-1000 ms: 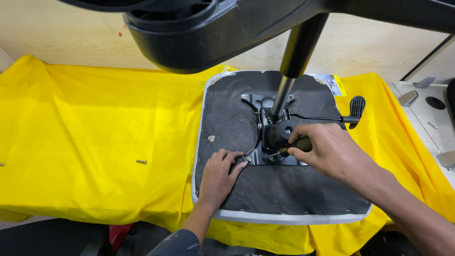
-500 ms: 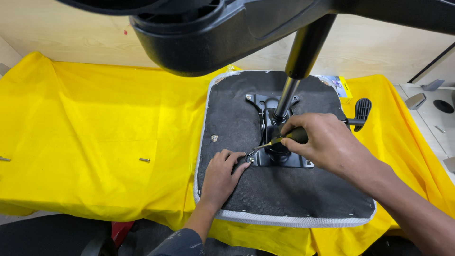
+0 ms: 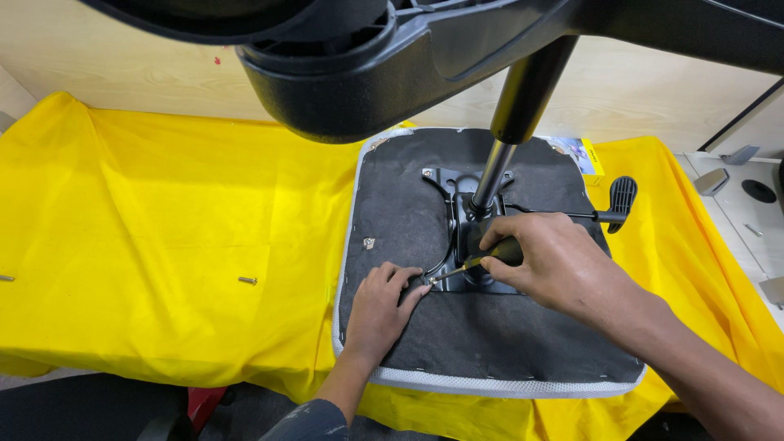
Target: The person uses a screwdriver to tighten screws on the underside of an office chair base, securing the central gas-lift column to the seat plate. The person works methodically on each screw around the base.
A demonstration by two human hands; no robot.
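the right hand (image 3: 563,265) has its grip clenched round a screwdriver (image 3: 482,260), whose tip points left toward the left hand (image 3: 382,306). the left hand lies flat, grip released, fingertips at the tip, on the upturned chair seat (image 3: 425,343). just above the right grip sits the black mounting plate (image 3: 469,224); a loose screw (image 3: 248,280) lies well left on the yellow cloth (image 3: 163,212).

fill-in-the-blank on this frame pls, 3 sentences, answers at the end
1. The right hand grips a screwdriver whose tip points toward the fingertips of the ____ hand.
2. The upturned seat pad lies on a ____ cloth.
3. A loose screw lies on the cloth to the ____ of the seat pad.

Missing words: left; yellow; left
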